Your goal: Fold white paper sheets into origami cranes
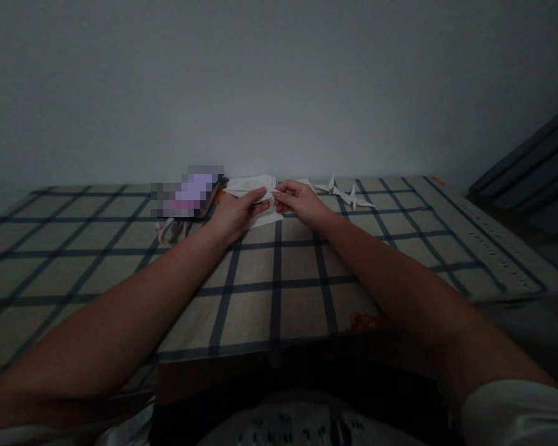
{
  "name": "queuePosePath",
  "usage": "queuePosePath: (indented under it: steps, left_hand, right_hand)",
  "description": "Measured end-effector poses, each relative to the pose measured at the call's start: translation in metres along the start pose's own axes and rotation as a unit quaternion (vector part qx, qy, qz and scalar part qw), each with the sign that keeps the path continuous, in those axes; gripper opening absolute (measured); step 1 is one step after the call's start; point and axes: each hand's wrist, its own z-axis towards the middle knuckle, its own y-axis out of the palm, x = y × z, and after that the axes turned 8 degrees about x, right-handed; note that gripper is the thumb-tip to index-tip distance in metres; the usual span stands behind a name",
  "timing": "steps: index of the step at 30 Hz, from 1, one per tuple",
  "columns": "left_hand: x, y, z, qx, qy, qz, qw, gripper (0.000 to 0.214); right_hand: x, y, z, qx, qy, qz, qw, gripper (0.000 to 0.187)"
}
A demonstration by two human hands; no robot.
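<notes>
Over the far middle of the table, both hands meet at a small piece of white paper (270, 197). My left hand (236, 214) pinches it from the left, between the thumb and the fingers. From the other side, the fingertips of my right hand (302, 201) close on its edge. The paper's full shape is partly hidden by my fingers. More white paper (248, 183) lies flat behind and below my hands. Right of my right hand rest folded white paper cranes (353, 198), with pointed wings and tails.
A checked cloth (255, 310) covers the table, which stands against a grey wall (279, 87). Left of my hands is a phone-like object (193, 192), blurred out, with a pale strap (172, 230). Something orange (367, 321) sits at the table's front edge.
</notes>
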Motion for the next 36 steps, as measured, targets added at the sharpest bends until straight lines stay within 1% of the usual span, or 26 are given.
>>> queuePosePath:
  steps: [7,11,13,16,21,25,29,33,36]
  left_hand:
    - [-0.0023,-0.0014,0.0018,0.012,0.048,0.03,0.998,0.03]
    - [-0.0038,-0.0031,0.0044,0.018,0.062,0.037,0.997,0.03]
    - [-0.0048,-0.0044,0.0054,0.007,0.058,0.04,0.997,0.032]
    - [-0.0061,-0.0054,0.0056,-0.008,0.045,0.044,0.998,0.034]
    - [-0.0068,-0.0042,0.0042,-0.002,0.043,0.041,0.998,0.035]
    - [-0.006,-0.0035,0.0028,0.006,0.039,0.049,0.998,0.033]
    - [-0.0049,-0.0037,0.0015,0.01,0.038,0.054,0.998,0.033]
    - [-0.0049,-0.0042,0.0008,-0.007,0.062,0.085,0.994,0.036]
    - [-0.0059,-0.004,0.0002,-0.008,0.077,0.1,0.992,0.04]
  right_hand:
    - [-0.0006,0.0003,0.001,0.003,0.001,0.013,1.0,0.015]
    - [-0.0018,-0.0012,0.0015,0.003,0.041,0.042,0.998,0.009]
    - [-0.002,-0.0021,0.0014,-0.003,0.053,0.05,0.997,0.014]
    - [-0.0004,-0.0034,0.0012,-0.007,0.035,0.012,0.999,0.026]
    - [0.0032,-0.006,0.0019,-0.004,-0.008,-0.044,0.999,0.022]
    - [0.0029,-0.0069,0.0025,0.006,-0.023,-0.072,0.997,0.025]
    - [0.002,-0.006,0.0022,0.002,-0.01,-0.061,0.998,0.024]
    - [0.0006,-0.0045,0.0013,-0.005,0.023,-0.03,0.999,0.02]
    - [-0.0023,-0.0034,0.0,0.006,0.017,-0.046,0.999,0.015]
